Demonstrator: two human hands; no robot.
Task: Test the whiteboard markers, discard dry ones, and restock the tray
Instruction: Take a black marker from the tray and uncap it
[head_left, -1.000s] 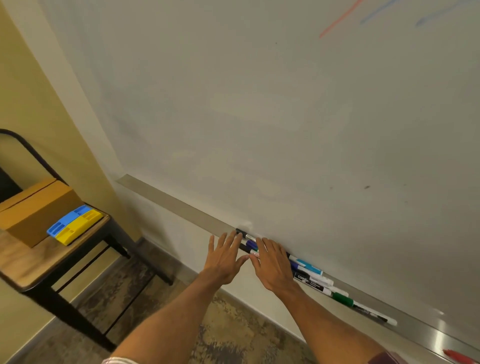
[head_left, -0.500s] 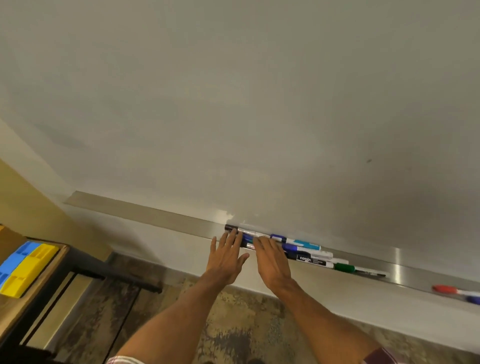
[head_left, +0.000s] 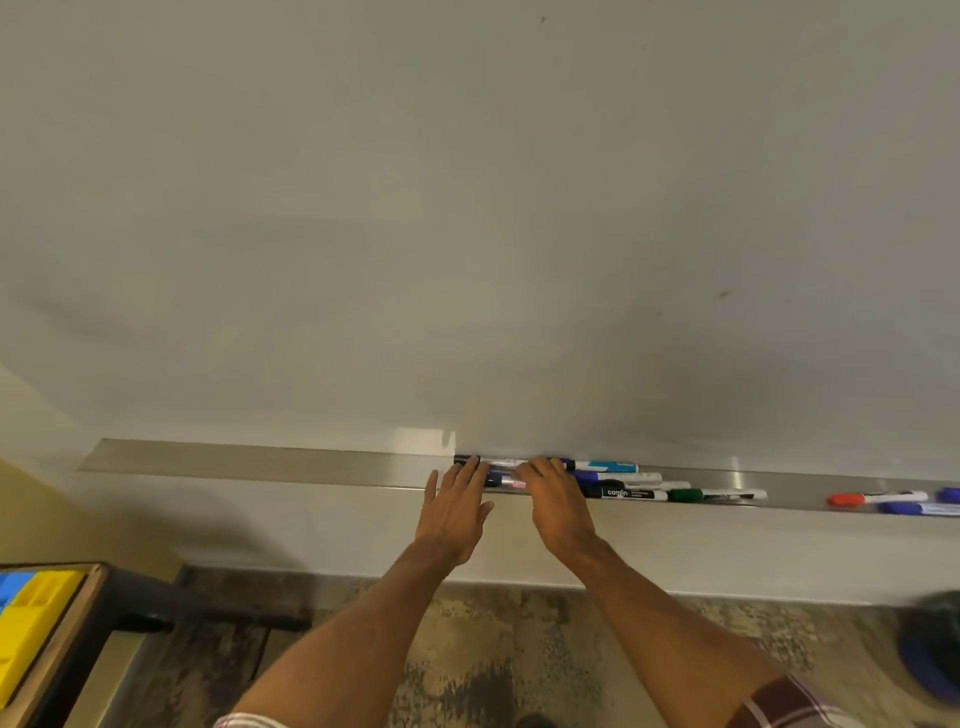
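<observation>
A long metal tray (head_left: 270, 462) runs under the whiteboard (head_left: 467, 208). Several markers (head_left: 623, 483) lie bunched in it, with black, blue, teal and green caps. My left hand (head_left: 454, 506) lies flat with fingers spread, its fingertips touching the left end of the bunch. My right hand (head_left: 553, 501) rests flat over the bunch just to the right. Neither hand holds a marker. A red-capped marker (head_left: 875, 499) and two blue ones (head_left: 919, 508) lie apart at the tray's right end.
A wooden-topped table (head_left: 62, 644) with blue and yellow plastic blocks (head_left: 26, 618) stands at the lower left. A dark round object (head_left: 932, 644) sits on the patterned floor at the lower right.
The view has swung right and down, so the board now faces me squarely and the cardboard box left the frame. Both hands stay on the marker bunch, spread slightly wider.
</observation>
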